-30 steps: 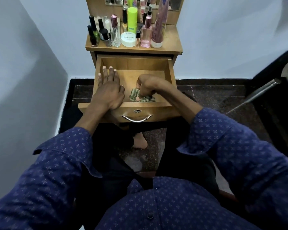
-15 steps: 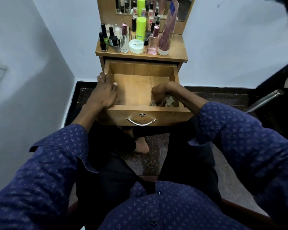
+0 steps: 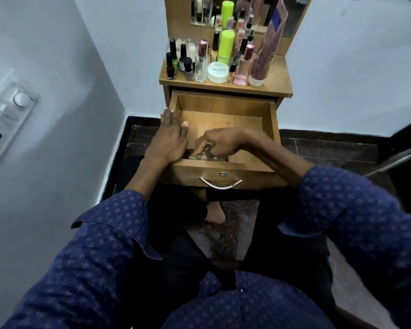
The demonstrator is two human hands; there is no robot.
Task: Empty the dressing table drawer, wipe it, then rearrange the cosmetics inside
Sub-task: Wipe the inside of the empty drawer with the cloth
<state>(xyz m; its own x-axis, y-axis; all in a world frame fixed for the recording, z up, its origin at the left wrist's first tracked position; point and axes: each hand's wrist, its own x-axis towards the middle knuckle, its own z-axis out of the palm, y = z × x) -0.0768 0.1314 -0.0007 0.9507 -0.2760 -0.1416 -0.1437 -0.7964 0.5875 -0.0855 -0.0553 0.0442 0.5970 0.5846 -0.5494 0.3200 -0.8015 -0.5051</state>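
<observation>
While left hand (image 3: 170,138) steadies drawer (image 3: 274,129) | cloth (image 3: 209,157) seemingly under right hand (image 3: 220,142) grip

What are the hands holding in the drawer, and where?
The right hand grips a crumpled greenish cloth by its bunched top, low at the drawer's front. The left hand holds nothing; it rests flat on the drawer's left wall.

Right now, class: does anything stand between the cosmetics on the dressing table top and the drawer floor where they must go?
Yes. Both hands are in the way: the right hand presses a cloth at the front of the drawer, and the left hand rests on its left wall. The cosmetics stand above.
</observation>
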